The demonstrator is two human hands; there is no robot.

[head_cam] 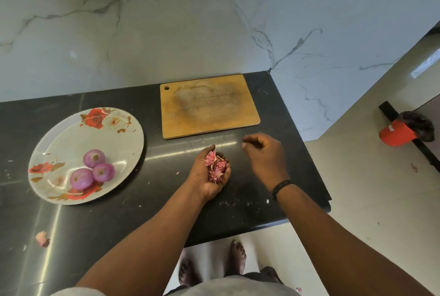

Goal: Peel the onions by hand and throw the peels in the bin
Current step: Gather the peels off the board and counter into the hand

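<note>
At the far left, near the front edge of the dark surface [119, 224], a stray peel [42, 238] lies by itself, well apart from everything else; it looks missed and will likely need collecting. Further in sits a flowered plate [59, 143] carrying three peeled onions [91, 169], bunched together and touching on its near side, kept off the surface so they stay clean. Behind and to the right lies a wooden cutting board [209, 107], bare, against the marble wall.

In front of the board the left hand [209, 176] is turned palm up and cupped, its fingers curled round a heap of pink peels [215, 165], serving as a scoop so the scraps can be carried in one go. Just beside it the right hand [264, 155] hovers over the surface with fingertips drawn together, apparently pinching a small scrap, though I cannot tell for sure.

Far right, down on the floor, stands a red bin [397, 132] with a dark liner, where the handful seems meant to go.
</note>
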